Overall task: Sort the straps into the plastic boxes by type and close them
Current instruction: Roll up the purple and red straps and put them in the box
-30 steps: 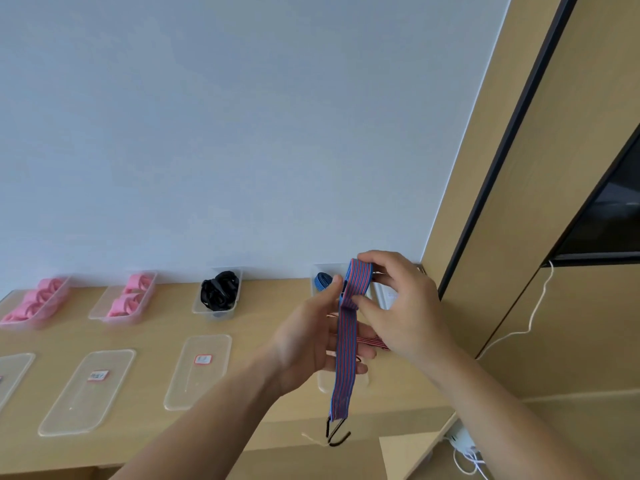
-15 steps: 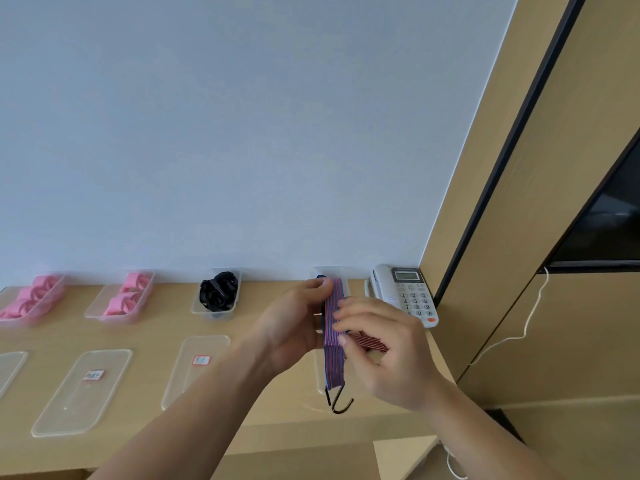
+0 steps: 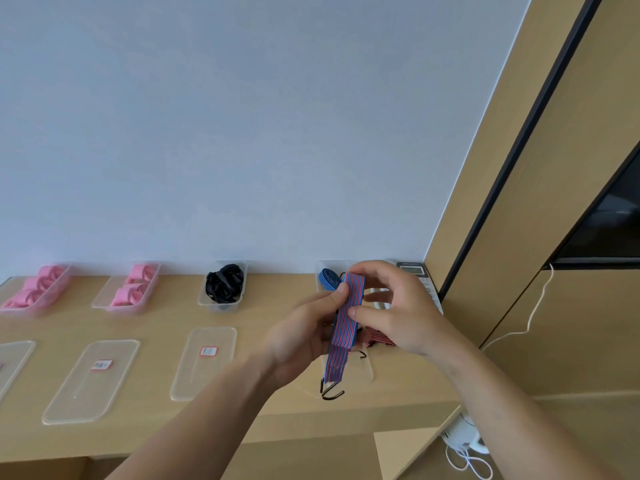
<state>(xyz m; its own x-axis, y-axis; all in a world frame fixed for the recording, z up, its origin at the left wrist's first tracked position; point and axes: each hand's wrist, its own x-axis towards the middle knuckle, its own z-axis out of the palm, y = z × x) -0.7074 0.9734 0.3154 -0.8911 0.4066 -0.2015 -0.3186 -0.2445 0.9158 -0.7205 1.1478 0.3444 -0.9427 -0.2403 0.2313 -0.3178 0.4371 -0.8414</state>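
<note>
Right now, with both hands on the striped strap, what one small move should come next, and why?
Probably fold the hanging tail up. The left hand and right hand pinch the striped strap doubled over, but its hooked end dangles below them, likely too long for the open box behind, where a blue strap lies coiled.

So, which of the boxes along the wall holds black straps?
The third box from the left, with black straps. The two boxes to its left hold pink straps, and the box to its right holds a blue strap.
</note>
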